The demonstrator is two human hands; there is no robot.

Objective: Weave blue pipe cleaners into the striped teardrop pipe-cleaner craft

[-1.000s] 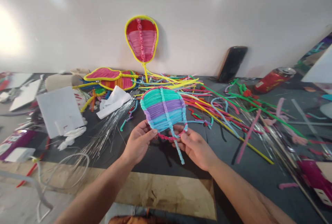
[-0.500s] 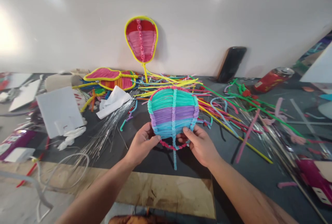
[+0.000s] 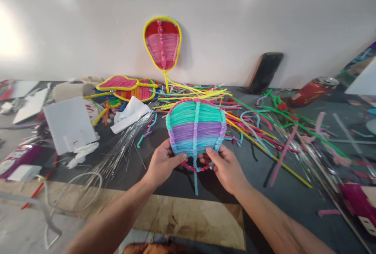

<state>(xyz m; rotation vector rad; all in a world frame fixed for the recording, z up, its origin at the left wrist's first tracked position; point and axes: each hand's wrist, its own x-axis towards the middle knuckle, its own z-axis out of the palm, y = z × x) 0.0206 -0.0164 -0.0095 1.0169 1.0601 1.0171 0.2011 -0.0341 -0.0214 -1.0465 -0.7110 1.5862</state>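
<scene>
Between my two hands is a rounded pipe-cleaner panel (image 3: 180, 130), wound in bands of green, purple and blue on a frame that is pink at top and bottom. A pale blue twisted spine runs down its middle and ends in a short tail below. My left hand (image 3: 163, 162) pinches the lower left edge, thumb in front. At the lower right edge my right hand (image 3: 227, 166) grips it the same way, thumb over the blue band. Fingers of both hands are partly hidden behind the panel. Its upper part overlaps loose pipe cleaners (image 3: 202, 93) lying behind it.
A yellow-edged pink and red paddle shape (image 3: 162, 44) stands against the wall. Left lie another yellow-edged piece (image 3: 123, 83), crumpled white paper (image 3: 131, 115), thin metal wires (image 3: 120, 150) and a white card (image 3: 69, 124). Right are a phone (image 3: 266, 73) and a red can (image 3: 314, 91).
The panel has tilted slightly, its tail shifting a little left and down. Both hands keep their hold on its lower edges. The background has shifted slightly right with the camera.
</scene>
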